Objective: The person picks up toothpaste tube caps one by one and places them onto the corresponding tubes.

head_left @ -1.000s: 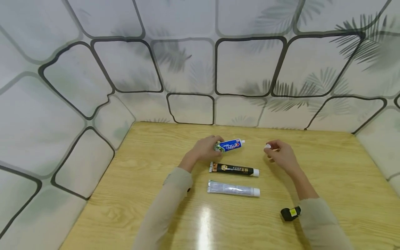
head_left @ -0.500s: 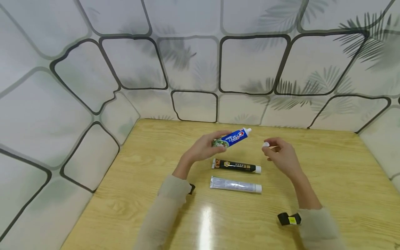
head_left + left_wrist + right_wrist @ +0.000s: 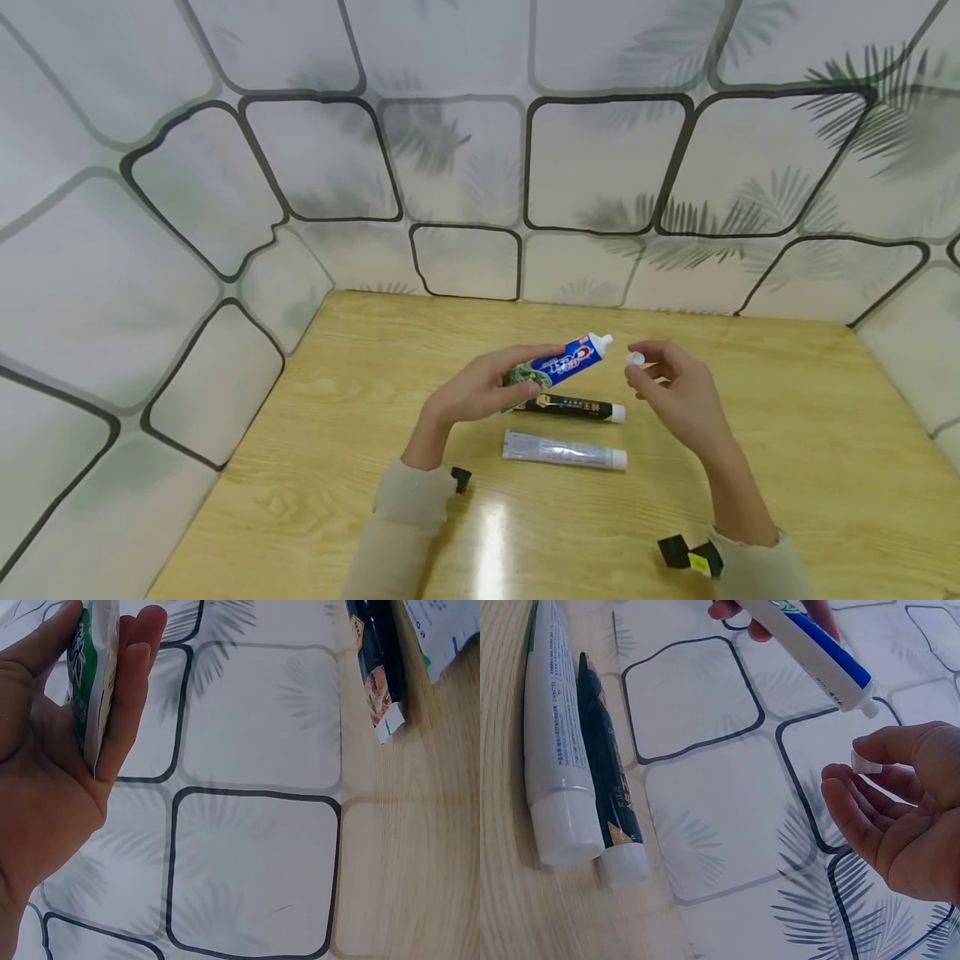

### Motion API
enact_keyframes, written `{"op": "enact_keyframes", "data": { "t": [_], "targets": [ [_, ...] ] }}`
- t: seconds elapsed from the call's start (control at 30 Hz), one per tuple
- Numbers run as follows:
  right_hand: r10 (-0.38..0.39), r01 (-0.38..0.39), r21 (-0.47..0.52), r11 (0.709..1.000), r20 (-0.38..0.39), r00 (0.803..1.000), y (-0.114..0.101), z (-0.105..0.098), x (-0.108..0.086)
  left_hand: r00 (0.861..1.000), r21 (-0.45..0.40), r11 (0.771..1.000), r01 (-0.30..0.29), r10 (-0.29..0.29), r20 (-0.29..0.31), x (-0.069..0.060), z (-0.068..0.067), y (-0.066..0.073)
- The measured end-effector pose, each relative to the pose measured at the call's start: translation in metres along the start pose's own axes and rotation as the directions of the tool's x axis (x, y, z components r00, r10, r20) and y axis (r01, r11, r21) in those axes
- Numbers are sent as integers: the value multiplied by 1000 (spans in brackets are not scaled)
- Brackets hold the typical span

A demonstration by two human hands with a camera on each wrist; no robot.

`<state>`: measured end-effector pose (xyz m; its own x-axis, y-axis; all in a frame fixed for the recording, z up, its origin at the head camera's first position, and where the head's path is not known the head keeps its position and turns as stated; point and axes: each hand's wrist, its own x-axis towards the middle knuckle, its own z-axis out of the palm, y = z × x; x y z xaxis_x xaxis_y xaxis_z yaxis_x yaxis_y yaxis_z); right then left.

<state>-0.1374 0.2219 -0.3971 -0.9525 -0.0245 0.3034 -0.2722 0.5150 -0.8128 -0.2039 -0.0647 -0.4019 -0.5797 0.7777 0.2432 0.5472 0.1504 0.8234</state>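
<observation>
Head view: we log a blue-and-green plastic tube [image 3: 564,363], clamped in left grip [image 3: 474,388] above wooden tabletop [image 3: 300,483]; probably light, squeezable, best held mid-body; right grip [image 3: 681,400] pinches round white plastic cap [image 3: 635,359].

The blue tube [image 3: 576,361] gripped in my left hand [image 3: 474,389] is smooth, printed and plastic-looking, with a plain white plastic nozzle [image 3: 604,342]. The small cap [image 3: 866,763] pinched in my right hand [image 3: 686,402] is opaque white plastic, finely ribbed around its side. The black tube [image 3: 576,406] shows a smooth, printed skin; the pale tube [image 3: 557,450] is glossier, with bright highlights along its body. The table [image 3: 300,467] has a smooth, wood-grained surface, shiny enough to return a streak of light. My sleeves [image 3: 411,504] are matt, lightly creased cloth; the patterned wall covering [image 3: 600,158] appears smooth and matt.
</observation>
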Motion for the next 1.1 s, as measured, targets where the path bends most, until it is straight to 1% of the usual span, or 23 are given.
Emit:
{"op": "enact_keyframes", "data": {
  "t": [0.1, 0.23, 0.33, 0.47, 0.57, 0.67, 0.73, 0.83, 0.93, 1.03, 1.1],
  "targets": [
    [-17, 16, -38, 999, -11, 1000, -3, -1, -6, 1000, -31, 1000, 6, -6, 18, -3, 2, 3],
    [-41, 39, -92, 995, -21, 999, -8, -1, -12, 999, -97, 995, 24, -21, 35, -7, 3, 5],
    [-56, 53, -124, 991, -18, 998, -12, -2, -16, 999, -104, 994, 26, -21, 46, -11, 2, 6],
    [-96, 91, -147, 985, -27, 995, -15, -4, -20, 997, -112, 993, 34, -26, 73, -15, 3, 7],
    [-127, 119, -151, 981, -39, 991, -15, -6, -22, 996, -176, 983, 46, -31, 90, -16, 4, 8],
    [-133, 125, -152, 980, -42, 990, -15, -6, -23, 995, -228, 972, 50, -27, 100, -15, 4, 9],
    [-130, 123, -154, 980, -36, 991, -15, -6, -24, 994, -249, 967, 53, -26, 111, -14, 5, 9],
    [-126, 121, -159, 980, -26, 992, -14, -6, -24, 992, -264, 963, 52, -19, 124, -13, 6, 7],
    [-135, 129, -161, 978, -24, 991, -14, -6, -23, 992, -259, 965, 45, -14, 122, -11, 7, 5],
    [-171, 164, -177, 970, -24, 985, -13, -6, -22, 991, -256, 966, 39, -5, 130, -9, 7, 4],
    [-199, 192, -191, 963, -19, 980, -12, -7, -21, 989, -244, 969, 26, 11, 146, -8, 6, 4]
  ]
}}
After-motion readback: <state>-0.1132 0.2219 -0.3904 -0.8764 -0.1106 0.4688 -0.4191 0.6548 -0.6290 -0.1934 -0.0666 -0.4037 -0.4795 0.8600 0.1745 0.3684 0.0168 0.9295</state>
